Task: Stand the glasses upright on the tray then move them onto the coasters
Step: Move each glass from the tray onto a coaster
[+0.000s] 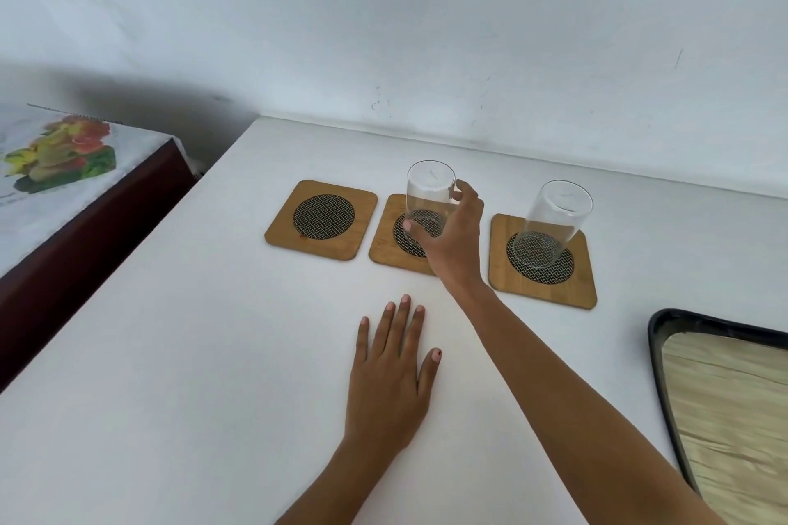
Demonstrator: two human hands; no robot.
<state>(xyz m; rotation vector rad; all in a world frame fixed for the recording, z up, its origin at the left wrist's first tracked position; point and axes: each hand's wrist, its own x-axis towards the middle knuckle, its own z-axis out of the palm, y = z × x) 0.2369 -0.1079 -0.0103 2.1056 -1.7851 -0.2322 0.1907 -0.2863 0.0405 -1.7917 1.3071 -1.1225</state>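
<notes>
Three square wooden coasters with dark woven centres lie in a row on the white table. The left coaster (320,220) is bare. On the middle coaster (389,242) a clear glass (428,194) stands upright, with my right hand (452,237) wrapped around its lower part. A second clear glass (554,222) stands upright on the right coaster (543,262), untouched. My left hand (390,375) lies flat on the table in front of the coasters, fingers spread, holding nothing. The black-rimmed tray (656,354) with a wood-look floor shows at the right edge; no glass shows on its visible part.
The white table (213,354) meets a white wall at the back. To the left, beyond the table's edge, stands a lower dark-red piece of furniture with a fruit-printed cloth (55,166).
</notes>
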